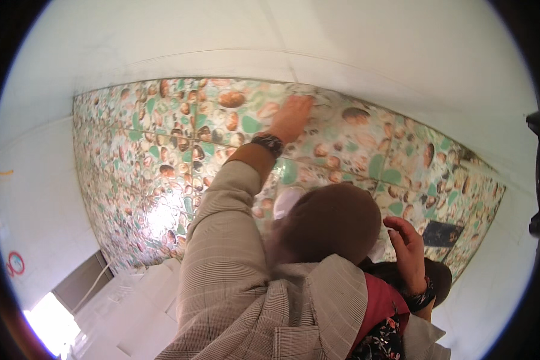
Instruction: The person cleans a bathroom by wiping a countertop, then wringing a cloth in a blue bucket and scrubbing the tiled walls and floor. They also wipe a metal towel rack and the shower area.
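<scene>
My left hand reaches out to the pebble-patterned tile floor, near its far edge. The hand is blurred and its fingers point down at a greyish, wet-looking patch; whether they hold anything is hidden. My right hand is raised beside my bent brown-clad knee. Its fingers are slightly curled and apart, with nothing visible in them. Behind the knee shows part of a pale rounded object, too covered to identify. Checked grey sleeves cover my arms, with a dark patterned cuff at each wrist.
A pale wall rises along the floor's far edge, and another wall stands at the left. A dark rectangular patch lies on the floor at the right. At lower left, a thin cable hangs near pale flooring and a bright opening.
</scene>
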A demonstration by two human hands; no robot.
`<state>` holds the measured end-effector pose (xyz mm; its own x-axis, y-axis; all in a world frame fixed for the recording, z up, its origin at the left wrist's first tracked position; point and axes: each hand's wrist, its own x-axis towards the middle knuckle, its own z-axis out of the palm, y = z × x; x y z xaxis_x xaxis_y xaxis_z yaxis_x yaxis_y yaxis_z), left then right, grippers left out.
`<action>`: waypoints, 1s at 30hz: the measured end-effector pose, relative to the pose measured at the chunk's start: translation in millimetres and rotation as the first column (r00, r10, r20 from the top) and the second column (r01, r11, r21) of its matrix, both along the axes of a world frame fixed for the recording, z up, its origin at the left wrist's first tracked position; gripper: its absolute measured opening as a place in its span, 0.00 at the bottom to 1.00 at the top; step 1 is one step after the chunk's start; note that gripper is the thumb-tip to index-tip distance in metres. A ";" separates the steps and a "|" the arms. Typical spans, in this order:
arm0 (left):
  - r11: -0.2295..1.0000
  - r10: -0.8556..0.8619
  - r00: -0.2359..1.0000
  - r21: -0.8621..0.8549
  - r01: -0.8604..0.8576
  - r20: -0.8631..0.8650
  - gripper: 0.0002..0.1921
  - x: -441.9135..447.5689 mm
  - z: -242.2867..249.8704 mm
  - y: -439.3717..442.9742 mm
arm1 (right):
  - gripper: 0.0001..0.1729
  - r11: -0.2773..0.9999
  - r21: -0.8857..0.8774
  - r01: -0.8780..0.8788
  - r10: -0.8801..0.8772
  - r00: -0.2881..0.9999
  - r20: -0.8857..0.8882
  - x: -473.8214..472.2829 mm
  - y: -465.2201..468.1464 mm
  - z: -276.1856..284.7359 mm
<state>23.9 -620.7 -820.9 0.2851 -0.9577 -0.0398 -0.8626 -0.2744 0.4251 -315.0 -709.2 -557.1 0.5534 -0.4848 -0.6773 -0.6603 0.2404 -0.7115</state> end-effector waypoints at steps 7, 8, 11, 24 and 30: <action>0.569 0.805 0.571 0.061 -0.820 0.161 0.27 205.2 -20.7 153.5 | 0.15 0.995 0.094 -0.021 0.029 0.996 -0.080 33.3 11.5 -11.1; 0.588 0.593 0.650 0.296 -0.753 0.475 0.30 239.9 -22.1 167.7 | 0.15 0.998 0.045 -0.051 0.057 0.988 -0.142 34.6 13.3 -12.2; 0.429 0.823 0.491 0.254 -0.867 0.285 0.33 283.9 -45.1 174.8 | 0.15 0.994 0.106 0.035 -0.024 0.995 -0.100 33.8 16.2 -11.3; 0.802 0.430 0.860 0.320 -0.504 0.275 0.29 -5.4 11.5 -8.1 | 0.15 0.987 0.159 0.016 -0.021 0.999 0.030 17.9 11.4 -27.4; 0.983 -0.134 0.979 -0.101 0.151 0.154 0.25 -57.7 19.9 -29.6 | 0.15 0.998 0.029 -0.063 0.062 0.998 0.009 15.2 10.6 -23.1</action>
